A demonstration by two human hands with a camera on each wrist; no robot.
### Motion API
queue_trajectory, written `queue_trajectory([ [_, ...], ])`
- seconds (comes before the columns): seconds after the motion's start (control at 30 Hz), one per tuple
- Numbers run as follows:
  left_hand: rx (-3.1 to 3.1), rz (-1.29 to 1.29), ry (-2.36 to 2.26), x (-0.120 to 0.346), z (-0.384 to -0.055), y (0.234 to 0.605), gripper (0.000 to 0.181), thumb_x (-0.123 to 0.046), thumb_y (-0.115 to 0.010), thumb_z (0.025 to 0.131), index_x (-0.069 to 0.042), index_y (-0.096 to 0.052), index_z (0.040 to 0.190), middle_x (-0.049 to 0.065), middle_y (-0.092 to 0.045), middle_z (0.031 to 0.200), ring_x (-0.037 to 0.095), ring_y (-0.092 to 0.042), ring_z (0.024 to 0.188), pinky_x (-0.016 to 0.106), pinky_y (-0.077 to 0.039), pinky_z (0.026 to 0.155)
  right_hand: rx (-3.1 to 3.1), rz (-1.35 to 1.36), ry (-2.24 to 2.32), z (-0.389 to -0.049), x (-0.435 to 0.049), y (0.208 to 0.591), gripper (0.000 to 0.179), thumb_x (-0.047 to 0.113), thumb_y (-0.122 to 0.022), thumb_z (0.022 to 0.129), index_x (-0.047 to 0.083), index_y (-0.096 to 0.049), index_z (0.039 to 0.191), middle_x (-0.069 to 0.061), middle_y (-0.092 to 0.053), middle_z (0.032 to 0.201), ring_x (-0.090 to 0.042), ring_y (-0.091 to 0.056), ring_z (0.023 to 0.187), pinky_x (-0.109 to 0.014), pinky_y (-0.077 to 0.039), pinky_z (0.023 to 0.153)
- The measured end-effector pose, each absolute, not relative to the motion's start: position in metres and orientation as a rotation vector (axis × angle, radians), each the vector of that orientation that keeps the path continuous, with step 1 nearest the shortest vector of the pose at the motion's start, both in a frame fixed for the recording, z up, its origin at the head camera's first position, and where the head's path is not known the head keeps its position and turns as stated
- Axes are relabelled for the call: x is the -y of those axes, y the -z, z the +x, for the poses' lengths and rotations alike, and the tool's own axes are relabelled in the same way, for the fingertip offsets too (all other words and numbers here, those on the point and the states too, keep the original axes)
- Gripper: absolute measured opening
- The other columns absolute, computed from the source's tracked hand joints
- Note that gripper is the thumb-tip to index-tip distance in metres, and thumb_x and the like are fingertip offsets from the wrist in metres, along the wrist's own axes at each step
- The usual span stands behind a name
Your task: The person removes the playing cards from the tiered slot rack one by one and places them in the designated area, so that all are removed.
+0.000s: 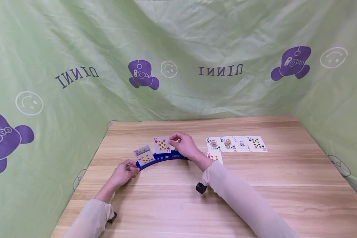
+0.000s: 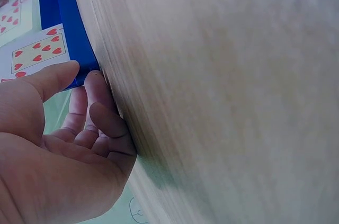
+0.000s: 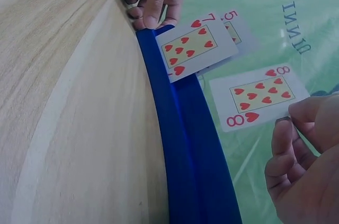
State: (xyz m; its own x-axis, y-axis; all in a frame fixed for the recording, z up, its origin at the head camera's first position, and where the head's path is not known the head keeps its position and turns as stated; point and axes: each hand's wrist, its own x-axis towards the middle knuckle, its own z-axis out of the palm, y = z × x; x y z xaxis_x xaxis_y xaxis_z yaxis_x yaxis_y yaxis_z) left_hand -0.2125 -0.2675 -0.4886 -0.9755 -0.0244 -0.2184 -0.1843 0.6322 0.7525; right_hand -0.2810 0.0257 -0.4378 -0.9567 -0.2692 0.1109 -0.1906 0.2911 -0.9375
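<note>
A curved blue card holder (image 1: 163,158) stands on the table, and my left hand (image 1: 124,173) pinches its left end between thumb and fingers. In its slot near that end is a seven of hearts (image 3: 190,46), with a red five card (image 3: 237,33) standing behind and partly covered by it. My right hand (image 1: 185,145) pinches an eight of hearts (image 3: 259,97) by one edge. That card is upright at the holder's far side, right of the seven; in the right wrist view it appears apart from the blue holder.
On the table (image 1: 270,191) to the right lie a king (image 1: 214,144), a queen (image 1: 227,144), a jack (image 1: 241,144) and a ten (image 1: 257,143) in a row. A nine of hearts (image 1: 215,158) lies below the king, partly hidden by the right arm. Green patterned cloth (image 1: 178,99) surrounds the table.
</note>
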Motion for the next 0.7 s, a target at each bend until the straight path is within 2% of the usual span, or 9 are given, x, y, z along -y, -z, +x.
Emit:
queue_trajectory([
  [0.1, -2.668, -0.170, -1.245, 0.268, -0.212, 0.488, 0.027, -0.009, -0.066, 0.092, 0.002, -0.056, 0.115, 0.011, -0.069, 0.088, 0.015, -0.058, 0.072, 0.024, -0.045, 0.060, -2.466, -0.436, 1.788, -0.281, -0.029, 0.437, 0.012, 0.012, -0.069, 0.092, 0.006, -0.068, 0.102, -0.009, -0.069, 0.095, -0.023, -0.064, 0.068, -0.042, -0.058, 0.069],
  [0.2, -2.668, -0.176, -1.236, 0.268, -0.212, 0.488, 0.028, -0.010, -0.066, 0.092, 0.001, -0.056, 0.115, 0.011, -0.069, 0.088, 0.015, -0.058, 0.072, 0.024, -0.045, 0.060, -2.457, -0.431, 1.801, -0.280, -0.034, 0.437, 0.013, 0.011, -0.069, 0.092, 0.004, -0.068, 0.103, -0.011, -0.069, 0.095, -0.029, -0.066, 0.071, -0.039, -0.058, 0.067],
  [0.37, -2.667, -0.170, -1.238, 0.267, -0.213, 0.488, 0.028, -0.010, -0.066, 0.092, 0.001, -0.056, 0.115, 0.011, -0.069, 0.088, 0.014, -0.058, 0.071, 0.024, -0.046, 0.060, -2.472, -0.426, 1.801, -0.280, -0.043, 0.436, 0.015, 0.010, -0.067, 0.092, 0.003, -0.068, 0.105, -0.012, -0.069, 0.093, -0.017, -0.061, 0.065, -0.026, -0.054, 0.060],
  [0.47, -2.668, -0.158, -1.246, 0.268, -0.213, 0.488, 0.028, -0.010, -0.066, 0.092, 0.002, -0.055, 0.115, 0.011, -0.069, 0.088, 0.014, -0.059, 0.071, 0.024, -0.045, 0.059, -2.484, -0.418, 1.801, -0.280, -0.049, 0.437, 0.015, 0.011, -0.067, 0.092, 0.003, -0.068, 0.106, -0.010, -0.069, 0.092, -0.012, -0.059, 0.065, -0.025, -0.053, 0.060],
  [0.7, -2.663, -0.164, -1.255, 0.268, -0.212, 0.488, 0.027, -0.009, -0.066, 0.092, 0.002, -0.055, 0.115, 0.011, -0.069, 0.088, 0.015, -0.059, 0.072, 0.024, -0.045, 0.060, -2.486, -0.377, 1.808, -0.278, -0.065, 0.435, 0.015, 0.011, -0.067, 0.092, 0.004, -0.068, 0.105, -0.009, -0.069, 0.091, -0.013, -0.060, 0.071, -0.026, -0.052, 0.061],
])
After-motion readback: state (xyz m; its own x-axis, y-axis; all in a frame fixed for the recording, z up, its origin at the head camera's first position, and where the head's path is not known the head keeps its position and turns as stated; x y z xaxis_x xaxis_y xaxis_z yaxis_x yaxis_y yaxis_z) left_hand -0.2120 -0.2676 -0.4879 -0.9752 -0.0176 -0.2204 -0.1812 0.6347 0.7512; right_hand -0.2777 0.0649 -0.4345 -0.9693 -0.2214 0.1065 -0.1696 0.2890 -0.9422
